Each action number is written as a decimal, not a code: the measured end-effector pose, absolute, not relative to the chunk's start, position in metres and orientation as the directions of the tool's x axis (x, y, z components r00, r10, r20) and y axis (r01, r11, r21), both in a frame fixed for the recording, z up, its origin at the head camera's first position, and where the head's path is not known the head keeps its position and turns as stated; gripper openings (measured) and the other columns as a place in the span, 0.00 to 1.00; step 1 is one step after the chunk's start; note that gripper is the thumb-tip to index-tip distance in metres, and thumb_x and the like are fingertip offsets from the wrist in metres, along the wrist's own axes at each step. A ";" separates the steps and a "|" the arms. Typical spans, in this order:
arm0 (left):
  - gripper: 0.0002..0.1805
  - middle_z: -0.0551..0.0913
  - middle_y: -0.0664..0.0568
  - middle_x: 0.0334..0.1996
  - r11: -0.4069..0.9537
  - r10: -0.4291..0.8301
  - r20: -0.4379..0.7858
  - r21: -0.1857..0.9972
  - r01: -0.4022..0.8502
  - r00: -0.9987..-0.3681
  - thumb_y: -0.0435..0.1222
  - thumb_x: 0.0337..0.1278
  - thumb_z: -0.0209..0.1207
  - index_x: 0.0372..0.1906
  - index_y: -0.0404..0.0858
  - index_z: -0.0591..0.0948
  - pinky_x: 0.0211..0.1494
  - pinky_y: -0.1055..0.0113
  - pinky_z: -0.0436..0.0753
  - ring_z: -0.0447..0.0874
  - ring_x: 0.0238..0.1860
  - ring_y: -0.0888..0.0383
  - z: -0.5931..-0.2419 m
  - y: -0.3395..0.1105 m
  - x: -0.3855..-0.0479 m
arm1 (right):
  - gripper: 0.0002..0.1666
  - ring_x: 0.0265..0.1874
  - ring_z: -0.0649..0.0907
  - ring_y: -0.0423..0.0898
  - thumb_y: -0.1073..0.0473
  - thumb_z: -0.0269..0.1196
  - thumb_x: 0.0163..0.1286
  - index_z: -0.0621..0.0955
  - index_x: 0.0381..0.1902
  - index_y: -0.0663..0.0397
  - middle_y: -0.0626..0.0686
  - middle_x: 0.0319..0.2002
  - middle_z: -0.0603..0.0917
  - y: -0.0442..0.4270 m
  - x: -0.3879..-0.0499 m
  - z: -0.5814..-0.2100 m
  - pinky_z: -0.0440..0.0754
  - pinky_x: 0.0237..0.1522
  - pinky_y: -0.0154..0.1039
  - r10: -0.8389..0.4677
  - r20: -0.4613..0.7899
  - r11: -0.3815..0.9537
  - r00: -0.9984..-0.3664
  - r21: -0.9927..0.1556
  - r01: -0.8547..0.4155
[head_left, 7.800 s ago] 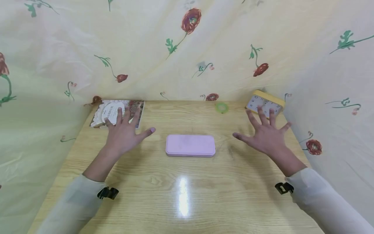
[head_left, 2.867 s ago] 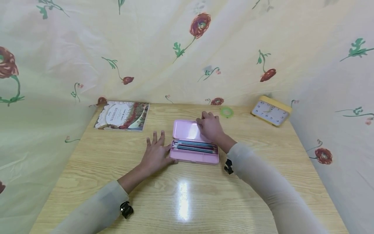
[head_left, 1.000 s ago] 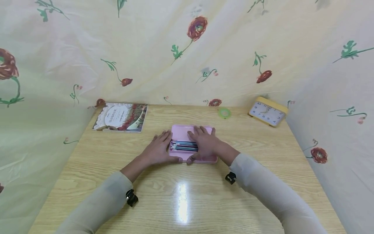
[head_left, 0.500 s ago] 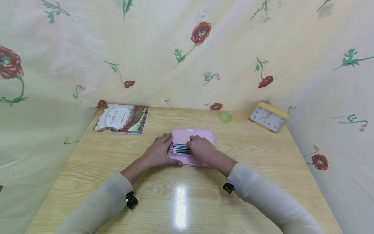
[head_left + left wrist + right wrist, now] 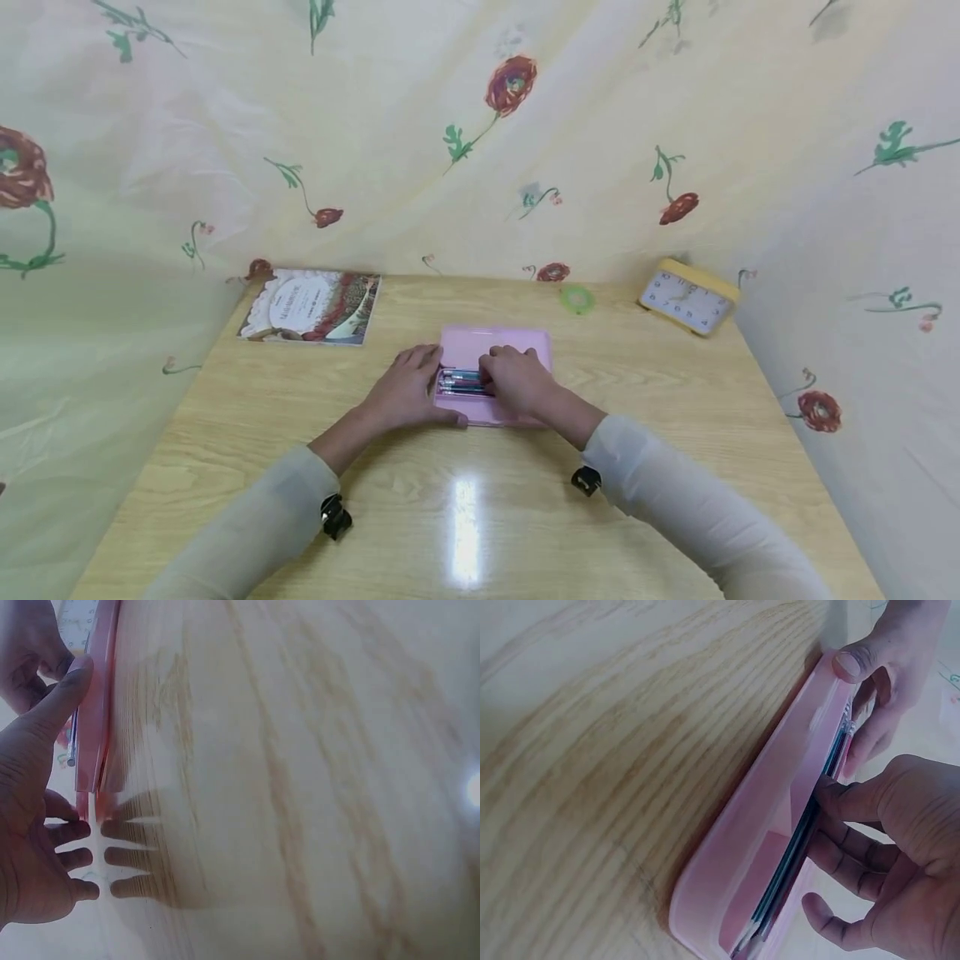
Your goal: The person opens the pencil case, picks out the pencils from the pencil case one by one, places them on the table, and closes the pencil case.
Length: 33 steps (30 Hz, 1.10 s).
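a pink pencil case (image 5: 480, 408) sits opened on the table (image 5: 562, 542), around its middle, with its lid (image 5: 461, 342) folded back on the far side. its long sides run roughly level with the back edge of the table. pencils (image 5: 459, 380) lie lengthwise in its rear trough, pale ends to the left; the front trough has a divider.

the left hand (image 5: 405, 390) is spread wide at the left end of the case: its thumb rests over the near rim, the fingers reach round past the left end, held apart. the right hand (image 5: 520, 382) reaches in over the right part, fingers curled, thumb and fingertips pinching the pencils between the rims; how many are in that grip cannot be told.

beyond the lid's far edge a band of wood runs to the green ring (image 5: 577, 298), which lies near the back edge. a booklet (image 5: 311, 307) lies flat in the back left corner, well apart from the left hand. a yellow clock (image 5: 688, 297) stands in the back right corner, with a broad stretch of table between it and the right hand. the largest run of wood is on the person's side, crossed by both sleeves (image 5: 255, 517). patterned cloth (image 5: 420, 133) rises right along the back edge and hangs beside both side edges.
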State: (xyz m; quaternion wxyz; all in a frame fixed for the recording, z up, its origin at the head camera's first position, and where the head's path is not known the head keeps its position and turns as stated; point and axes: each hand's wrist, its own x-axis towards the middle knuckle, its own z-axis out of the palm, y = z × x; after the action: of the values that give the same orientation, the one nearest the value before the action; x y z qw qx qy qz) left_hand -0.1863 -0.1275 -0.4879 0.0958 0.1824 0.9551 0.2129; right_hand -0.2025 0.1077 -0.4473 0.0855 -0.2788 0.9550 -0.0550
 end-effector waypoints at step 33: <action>0.78 0.58 0.39 0.89 0.838 0.380 -0.141 0.471 0.276 -0.914 0.76 0.45 0.75 0.89 0.33 0.56 0.88 0.38 0.65 0.56 0.89 0.36 -0.485 -0.124 -0.188 | 0.05 0.41 0.82 0.52 0.63 0.77 0.70 0.90 0.39 0.49 0.50 0.39 0.86 0.203 -0.211 -0.439 0.81 0.55 0.73 -0.466 0.161 0.855 -0.870 -0.170 -0.489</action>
State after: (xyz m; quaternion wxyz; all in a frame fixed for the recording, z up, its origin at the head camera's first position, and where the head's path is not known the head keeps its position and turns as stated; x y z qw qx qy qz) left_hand -0.1877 -0.1239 -0.4854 0.1152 0.1724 0.9516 0.2268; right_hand -0.2109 0.2033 -0.4386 -0.0569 -0.2483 0.9615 -0.1033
